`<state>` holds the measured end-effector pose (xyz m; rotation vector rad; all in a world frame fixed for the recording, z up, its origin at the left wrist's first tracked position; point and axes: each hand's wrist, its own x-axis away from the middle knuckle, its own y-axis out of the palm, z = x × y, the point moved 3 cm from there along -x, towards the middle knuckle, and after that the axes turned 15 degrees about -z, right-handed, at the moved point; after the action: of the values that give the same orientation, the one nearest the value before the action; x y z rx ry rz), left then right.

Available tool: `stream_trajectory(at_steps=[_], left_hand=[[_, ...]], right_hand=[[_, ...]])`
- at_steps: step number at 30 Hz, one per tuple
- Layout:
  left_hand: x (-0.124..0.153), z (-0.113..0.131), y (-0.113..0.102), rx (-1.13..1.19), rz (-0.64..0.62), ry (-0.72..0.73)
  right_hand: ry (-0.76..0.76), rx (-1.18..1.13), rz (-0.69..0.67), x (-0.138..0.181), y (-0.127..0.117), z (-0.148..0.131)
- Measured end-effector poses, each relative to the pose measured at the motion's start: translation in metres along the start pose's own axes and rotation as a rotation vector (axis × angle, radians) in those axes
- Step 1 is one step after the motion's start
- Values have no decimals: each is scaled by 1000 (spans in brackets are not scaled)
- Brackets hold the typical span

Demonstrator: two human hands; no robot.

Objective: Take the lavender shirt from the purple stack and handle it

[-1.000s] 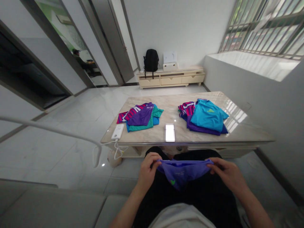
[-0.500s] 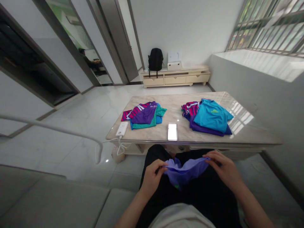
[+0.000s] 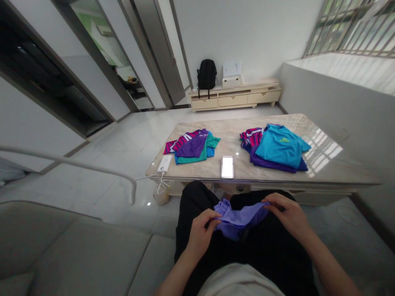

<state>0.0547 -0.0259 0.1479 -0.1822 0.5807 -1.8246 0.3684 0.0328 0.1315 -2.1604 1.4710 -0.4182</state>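
Note:
A light purple garment [image 3: 239, 218] hangs between my hands above my lap; its exact kind cannot be made out. My left hand [image 3: 203, 228] pinches its left end between thumb and fingers. At the opposite end, my right hand [image 3: 282, 209] grips the edge the same way. The cloth sags in the middle. Beyond my knees, a pile of folded shirts [image 3: 282, 146], bright blue on top, lies on the right of the marble-topped table [image 3: 206, 172]. Another pile of shirts [image 3: 193, 146], purple, striped and green, lies on the left.
A white power bank [image 3: 164, 163] with a cable sits near the table's left corner. A blurred white rectangle [image 3: 227, 167] lies at the front edge. Behind stand a low cabinet [image 3: 233, 99] and a black backpack [image 3: 207, 75]. A grey sofa [image 3: 92, 255] is at my left.
The view has shifted slightly. Both hands still hold the purple garment at its two ends; its hanging part has bunched up a little, and the green mark on it no longer shows.

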Motion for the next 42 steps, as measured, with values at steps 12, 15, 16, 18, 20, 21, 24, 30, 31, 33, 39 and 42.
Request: stream_trajectory(at_steps=[12,15,16,18,20,21,24,30,31,33,39,42], left_hand=[[-7,0,-9,44,25,-21],[-22,-5,1,235,0,-129],[-27,-7,7,332,7,-170],[-38,-9,25,541,15,-238],[-50,-9,45,716,-2,-273],[-55,-7,55,778,-10,-277],[-67,1,77,865,-2,-256],[-65,2,104,684,-52,-222],[-63,-1,106,650,-49,-217],[-59,-7,108,595,-38,-202],[-54,-9,105,405,-40,-23],[-52,-5,108,328,-73,53]], right_hand=[[144,157,278,25,-23,0],[278,157,276,31,-22,-3],[303,106,236,32,-17,-3],[304,-56,129,31,-2,-5],[274,-236,45,29,14,-8],[266,-321,25,28,22,-9],[289,-592,22,27,40,-12],[332,-862,62,24,61,-19],[339,-867,69,25,64,-19],[363,-876,80,27,69,-15],[424,-895,106,38,77,-8],[430,-894,138,40,76,-8]])
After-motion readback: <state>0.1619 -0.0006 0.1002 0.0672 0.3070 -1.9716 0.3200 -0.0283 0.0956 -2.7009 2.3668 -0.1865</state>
